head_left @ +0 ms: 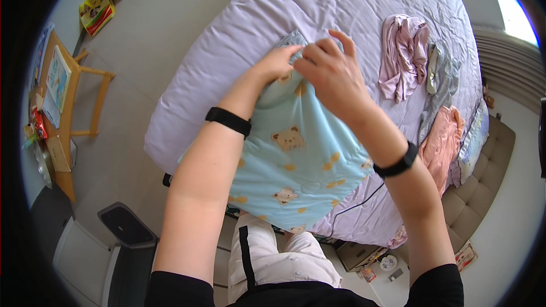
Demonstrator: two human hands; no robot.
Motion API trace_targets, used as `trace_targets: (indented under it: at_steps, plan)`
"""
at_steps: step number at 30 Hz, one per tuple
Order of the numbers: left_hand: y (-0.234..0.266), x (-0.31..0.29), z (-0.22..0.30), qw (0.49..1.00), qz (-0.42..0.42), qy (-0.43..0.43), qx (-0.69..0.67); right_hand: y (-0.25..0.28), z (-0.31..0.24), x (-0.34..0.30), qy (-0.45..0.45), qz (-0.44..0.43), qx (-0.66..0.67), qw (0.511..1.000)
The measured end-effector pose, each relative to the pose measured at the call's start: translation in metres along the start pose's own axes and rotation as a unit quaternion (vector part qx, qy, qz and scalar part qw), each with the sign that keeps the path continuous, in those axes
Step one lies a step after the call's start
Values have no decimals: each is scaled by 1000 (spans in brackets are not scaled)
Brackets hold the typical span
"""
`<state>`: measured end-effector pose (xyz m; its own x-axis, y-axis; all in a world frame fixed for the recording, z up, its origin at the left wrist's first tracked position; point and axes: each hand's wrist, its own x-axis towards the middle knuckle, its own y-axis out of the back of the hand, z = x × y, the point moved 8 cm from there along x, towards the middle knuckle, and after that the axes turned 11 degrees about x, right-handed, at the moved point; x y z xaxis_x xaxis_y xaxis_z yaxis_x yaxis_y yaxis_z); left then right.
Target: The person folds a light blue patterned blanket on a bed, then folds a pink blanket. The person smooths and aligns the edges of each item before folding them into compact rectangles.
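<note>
Left hand [276, 63]: my fingers close narrowly on the gathered top of the blue cloth [310, 165] (the very tips are partly hidden).
Right hand [336, 77]: thumb and forefinger pinch that same gathered part, just beside the left, little finger raised.
Grey patterned patch [291, 38]: just beyond my fingertips; lining or separate cloth, I cannot tell.
Blue cloth: before me, sloping from my grip over the near side of the bed [222, 62], bears facing up.
Gathered top: I judge I'm sorting this corner; the next move calls for a sure pinch each side, then even tension.
Pink clothes [404, 59]: crumpled to the right, well apart.
</note>
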<state>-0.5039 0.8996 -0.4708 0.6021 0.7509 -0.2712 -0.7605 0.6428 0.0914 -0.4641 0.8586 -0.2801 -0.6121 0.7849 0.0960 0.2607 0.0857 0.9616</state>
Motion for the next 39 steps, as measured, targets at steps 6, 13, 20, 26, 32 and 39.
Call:
trace_targets:
  at_steps: [6, 13, 20, 26, 32, 39]
  plan:
    - [60, -94, 17, 985, 82, 112, 101, -59, 46, 9, -81, -42, 41, 995]
    - [55, -215, -9, 924, 158, 202, 283, -60, 60, 20, -106, -68, 41, 991]
    - [65, -256, -29, 818, 336, 245, 396, -78, 56, 20, -177, 101, 29, 978]
    - [-45, -276, 25, 789, 214, 18, 576, -115, -49, -53, -39, -77, 175, 981]
    - [10, -321, -85, 736, 262, 217, 585, -140, 34, -53, -136, -78, 1, 988]
    - [10, -325, -118, 753, 311, 191, 548, -179, 82, -60, -227, -50, 63, 971]
